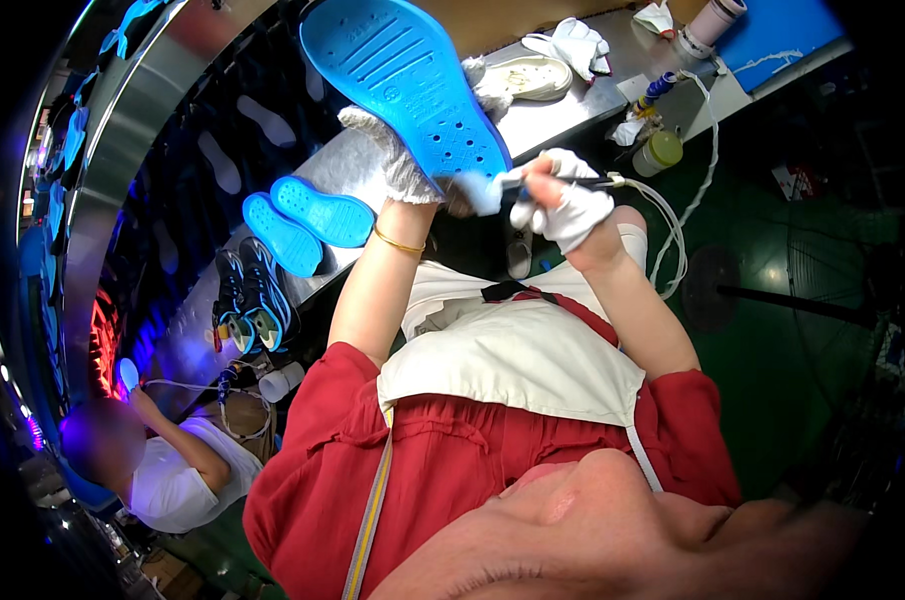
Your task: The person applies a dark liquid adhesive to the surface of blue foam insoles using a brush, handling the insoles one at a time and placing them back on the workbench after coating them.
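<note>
A large bright blue shoe sole [398,70], with grooves and small holes on its face, is tilted up in front of me. My left hand [398,160], in a knitted off-white glove, grips it from behind, with gloved fingers showing past both its edges. My right hand [568,205], in a white glove with bare fingertips, is closed round a dark-handled brush [595,183]. A thin white hose [673,225] trails from the handle's end. The brush's pale head, smeared by motion, is at the sole's lower end; whether it touches is unclear.
On the metal bench lie two blue soles [308,220] and black-and-blue sneakers [258,290]. Farther right are an off-white shoe [528,78], white gloves [581,45] and a yellow-lidded jar [659,150]. A co-worker [193,470] sits at the lower left, holding a blue sole.
</note>
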Available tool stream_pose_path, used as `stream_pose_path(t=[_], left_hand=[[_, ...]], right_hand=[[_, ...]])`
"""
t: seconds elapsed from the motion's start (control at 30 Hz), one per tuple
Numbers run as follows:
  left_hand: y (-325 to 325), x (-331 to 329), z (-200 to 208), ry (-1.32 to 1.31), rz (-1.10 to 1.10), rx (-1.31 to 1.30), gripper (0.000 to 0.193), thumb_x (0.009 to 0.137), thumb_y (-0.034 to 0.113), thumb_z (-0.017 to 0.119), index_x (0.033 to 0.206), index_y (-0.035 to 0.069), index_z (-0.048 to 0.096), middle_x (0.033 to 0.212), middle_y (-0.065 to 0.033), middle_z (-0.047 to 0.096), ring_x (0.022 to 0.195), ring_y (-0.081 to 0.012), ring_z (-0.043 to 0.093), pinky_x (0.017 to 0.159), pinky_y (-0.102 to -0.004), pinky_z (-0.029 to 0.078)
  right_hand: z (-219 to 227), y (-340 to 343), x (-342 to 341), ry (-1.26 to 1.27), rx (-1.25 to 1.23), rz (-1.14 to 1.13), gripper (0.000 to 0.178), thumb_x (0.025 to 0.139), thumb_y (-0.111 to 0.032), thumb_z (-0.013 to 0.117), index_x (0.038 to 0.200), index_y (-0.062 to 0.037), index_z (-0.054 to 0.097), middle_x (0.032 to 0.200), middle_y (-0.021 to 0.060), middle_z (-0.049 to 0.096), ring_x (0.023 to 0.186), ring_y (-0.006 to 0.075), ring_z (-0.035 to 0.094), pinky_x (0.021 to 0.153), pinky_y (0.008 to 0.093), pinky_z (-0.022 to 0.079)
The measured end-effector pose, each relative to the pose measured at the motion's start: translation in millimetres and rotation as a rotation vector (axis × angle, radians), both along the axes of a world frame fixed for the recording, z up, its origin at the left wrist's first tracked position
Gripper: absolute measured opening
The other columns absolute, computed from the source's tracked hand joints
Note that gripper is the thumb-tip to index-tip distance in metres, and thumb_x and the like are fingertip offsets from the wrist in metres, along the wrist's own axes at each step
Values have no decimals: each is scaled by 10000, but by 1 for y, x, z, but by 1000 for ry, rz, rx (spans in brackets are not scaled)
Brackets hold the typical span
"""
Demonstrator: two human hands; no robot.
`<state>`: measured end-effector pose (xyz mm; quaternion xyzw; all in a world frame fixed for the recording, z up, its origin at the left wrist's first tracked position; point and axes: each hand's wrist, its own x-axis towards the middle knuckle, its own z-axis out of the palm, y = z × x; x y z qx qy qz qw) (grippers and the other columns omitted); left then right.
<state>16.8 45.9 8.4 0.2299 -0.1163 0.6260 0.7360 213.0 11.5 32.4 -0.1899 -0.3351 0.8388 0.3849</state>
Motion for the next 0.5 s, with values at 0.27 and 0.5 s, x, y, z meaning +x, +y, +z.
stream_pose_path(t=[0.27,0.5], left_hand=[[-2,-17,9,759,97,-89,1268,463,857,570,1391,24,345,1291,-237,502,1114,-383,563,925,-478,499],[20,-17,15,1012,2,-20,1168,565,830,542,1354,-18,390,1206,-245,558,1056,-360,604,877,-428,533]], right_hand=[[-13,8,1,-417,275,-69,134,774,51,692,894,19,641,914,118,664,765,158,665,708,246,547],[-11,25,16,-163,230,4,141,803,38,660,934,40,610,1004,163,659,816,170,663,768,270,540]])
